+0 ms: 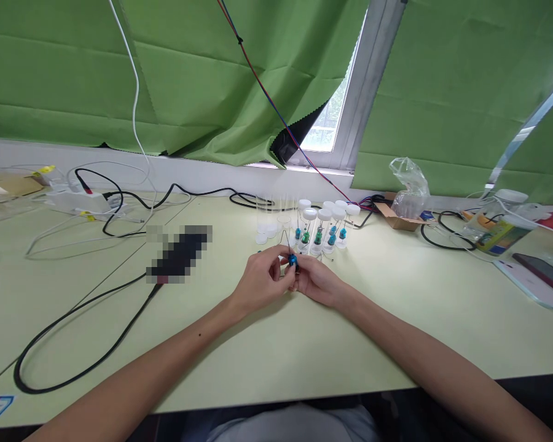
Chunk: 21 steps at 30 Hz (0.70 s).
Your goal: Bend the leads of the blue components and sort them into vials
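Note:
Above the table's middle, both my hands meet around a small blue part [293, 260] with two thin, dark wire legs pointing up; its exact kind is unclear. My left hand [263, 274] pinches it from the left with thumb and fingers. From the right, my right hand [319, 279] closes its fingertips on the same part, some of them hidden behind it. Just beyond stand several clear tubes with white caps [324, 214], each holding a similar blue or green part [318, 236] with wires. Left of these are several uncapped clear tubes [284, 222] and loose white caps [262, 237].
A dark, pixelated object [179, 255] with a looping black cable [55, 319] lies left. A white power strip [74, 201] sits at back left. Toward the right are a cardboard box [399, 218] with a plastic bag, a labelled jar [502, 230] and phones [541, 276].

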Available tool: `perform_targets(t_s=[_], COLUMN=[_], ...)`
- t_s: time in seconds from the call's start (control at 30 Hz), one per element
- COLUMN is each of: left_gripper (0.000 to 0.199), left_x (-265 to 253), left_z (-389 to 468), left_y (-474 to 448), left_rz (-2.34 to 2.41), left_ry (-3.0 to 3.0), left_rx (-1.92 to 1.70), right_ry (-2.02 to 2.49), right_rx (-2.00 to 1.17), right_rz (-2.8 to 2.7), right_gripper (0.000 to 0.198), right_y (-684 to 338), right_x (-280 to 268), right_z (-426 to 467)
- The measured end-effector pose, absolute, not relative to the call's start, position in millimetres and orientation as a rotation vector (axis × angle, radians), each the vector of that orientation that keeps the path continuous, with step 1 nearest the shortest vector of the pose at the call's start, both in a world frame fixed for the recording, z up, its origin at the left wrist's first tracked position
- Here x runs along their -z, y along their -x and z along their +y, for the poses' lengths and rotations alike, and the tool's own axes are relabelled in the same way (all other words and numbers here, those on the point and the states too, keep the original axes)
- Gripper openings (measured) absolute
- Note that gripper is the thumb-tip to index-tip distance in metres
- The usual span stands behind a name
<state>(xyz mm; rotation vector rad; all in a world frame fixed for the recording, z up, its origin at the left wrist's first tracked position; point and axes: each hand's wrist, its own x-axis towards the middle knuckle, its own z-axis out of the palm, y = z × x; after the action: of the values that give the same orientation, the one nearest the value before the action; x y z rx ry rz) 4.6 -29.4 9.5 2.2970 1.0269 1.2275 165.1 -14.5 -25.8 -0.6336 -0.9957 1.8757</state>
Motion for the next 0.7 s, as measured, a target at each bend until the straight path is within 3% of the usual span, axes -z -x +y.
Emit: perform_targets(t_s=[0.7], left_gripper=[0.016], left_x=[-10.4], left_z=[-30.8], left_y=[-3.9], left_rz=[1.016], left_ry=[-2.284], left_rx=[-1.208], right_ry=[0.597], right_rx=[-1.893], right_rz=[-0.998], right_gripper=[0.014], right_y=[-166.4], right_x=[27.0], right_z=[-14.2])
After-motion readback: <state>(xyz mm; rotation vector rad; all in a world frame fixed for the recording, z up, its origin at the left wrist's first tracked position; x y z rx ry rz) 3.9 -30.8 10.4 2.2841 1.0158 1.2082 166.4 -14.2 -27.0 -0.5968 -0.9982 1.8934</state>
